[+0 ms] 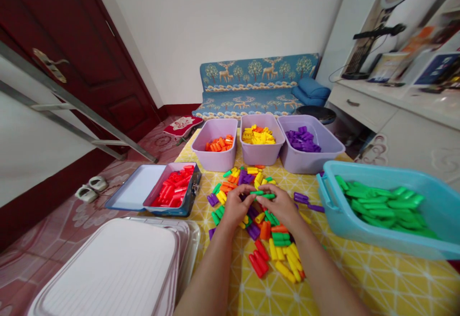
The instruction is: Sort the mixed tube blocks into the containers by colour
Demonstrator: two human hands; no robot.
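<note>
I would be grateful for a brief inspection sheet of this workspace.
Surface: yellow patterned tablecloth.
Job's things: mixed pile of coloured pieces in the middle; hinged box holds red; three lilac bins hold orange, mainly yellow, and purple, left to right; turquoise tub holds green.
Clutter: stacked white lids at the near left.
Grippers: bare hands; left hand and right hand hold green pieces above the pile.
Cables: thin cable near the white cabinet; nothing seen on the tablecloth.
Surroundings: blue sofa behind, dark red door, metal ladder and white shoes at left.
</note>
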